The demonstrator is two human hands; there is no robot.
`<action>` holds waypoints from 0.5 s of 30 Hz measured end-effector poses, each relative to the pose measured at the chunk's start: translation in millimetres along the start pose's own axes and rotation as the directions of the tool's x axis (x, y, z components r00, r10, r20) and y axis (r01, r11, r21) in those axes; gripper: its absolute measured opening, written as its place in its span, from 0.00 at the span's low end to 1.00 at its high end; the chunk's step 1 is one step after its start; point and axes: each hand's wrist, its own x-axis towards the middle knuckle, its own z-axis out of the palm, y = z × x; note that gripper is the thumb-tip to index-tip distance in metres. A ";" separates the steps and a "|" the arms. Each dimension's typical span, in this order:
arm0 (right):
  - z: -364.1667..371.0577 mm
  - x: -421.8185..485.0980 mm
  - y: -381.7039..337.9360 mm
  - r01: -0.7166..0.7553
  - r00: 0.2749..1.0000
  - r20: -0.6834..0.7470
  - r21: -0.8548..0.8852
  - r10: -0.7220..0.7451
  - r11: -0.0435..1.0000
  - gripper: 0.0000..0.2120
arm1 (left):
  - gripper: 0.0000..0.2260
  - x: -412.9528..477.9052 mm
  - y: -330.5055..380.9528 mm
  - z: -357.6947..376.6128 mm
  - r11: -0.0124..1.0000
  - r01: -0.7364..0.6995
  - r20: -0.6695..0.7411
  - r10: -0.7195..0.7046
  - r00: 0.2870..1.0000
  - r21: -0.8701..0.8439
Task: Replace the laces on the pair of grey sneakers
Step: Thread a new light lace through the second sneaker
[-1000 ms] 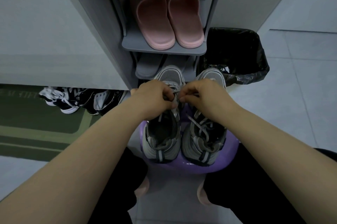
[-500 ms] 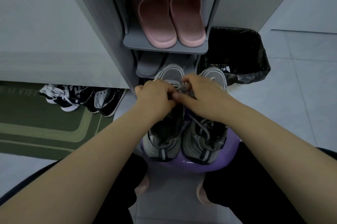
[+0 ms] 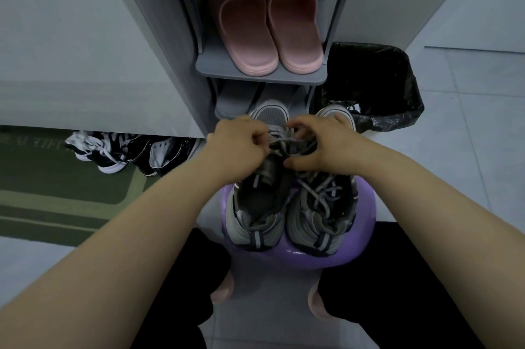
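Two grey sneakers stand side by side on a purple stool (image 3: 366, 252), toes pointing away from me. The left sneaker (image 3: 255, 206) has its upper eyelets bare, with a grey lace (image 3: 279, 138) crossing near the toe. The right sneaker (image 3: 321, 212) is laced loosely all the way up. My left hand (image 3: 241, 147) pinches the lace at the left side of the left sneaker's forefoot. My right hand (image 3: 324, 144) has curled fingers hooked on the lace from the right. The lace ends are hidden under my fingers.
A grey shoe rack (image 3: 255, 73) stands right behind the stool, holding pink slippers (image 3: 267, 27). A bin with a black bag (image 3: 377, 84) sits to the right. Black-and-white sneakers (image 3: 127, 150) lie at the left by a green mat (image 3: 56, 192). My knees flank the stool.
Both hands have moved from the left sneaker's middle eyelets forward toward its toe and drawn slightly apart, the lace now stretched between them.
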 end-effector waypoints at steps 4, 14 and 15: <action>4.3 -0.6 0.9 0.024 0.999 -0.027 0.060 -0.022 0.998 0.19 | 0.14 -0.6 -2.6 -17.3 0.896 0.069 -0.012 -0.083 0.996 -0.438; 5.5 0.6 -1.0 0.023 0.999 -0.029 0.067 -0.022 0.998 0.16 | 0.13 2.9 11.1 -22.9 0.596 0.105 0.002 -0.170 0.986 -0.796; 5.3 0.6 0.4 0.015 1.000 -0.026 0.078 -0.013 0.997 0.16 | 0.13 2.0 8.2 -35.6 0.685 0.092 -0.069 -0.204 0.977 -0.722</action>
